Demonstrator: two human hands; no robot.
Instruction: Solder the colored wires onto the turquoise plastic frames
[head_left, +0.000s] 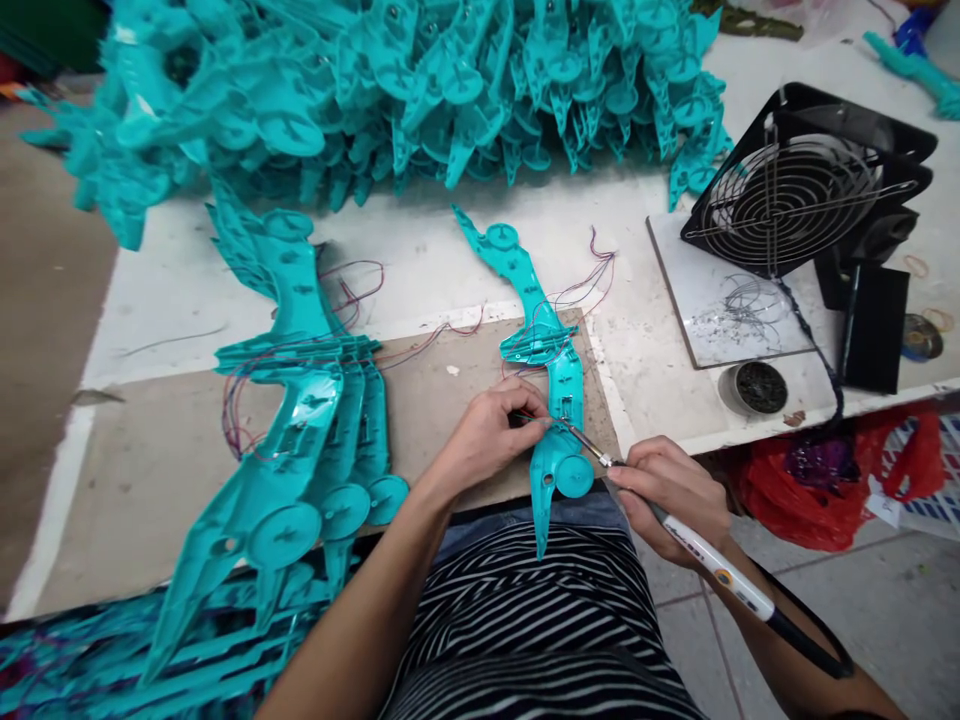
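Note:
My right hand (671, 495) grips a white soldering iron (720, 572), its metal tip touching the lower part of a teal plastic bow-shaped shell (568, 380). Close to that tip, my left hand (499, 430) is closed in a pinch on a thin wire, partly hidden by the fingers. Thin red and blue wires (600, 262) run across the shell's middle and onto the table behind it. The shell lies with its ribbed inside up, and its pointed lower end sticks out past the table's front edge.
Similar teal shells (307, 400) lie stacked at the left, wires trailing from them. A large pile of shells (420, 90) fills the back. At the right stand a black fan (787, 190), a white board (720, 320) with wire scraps and a small round tin (754, 388).

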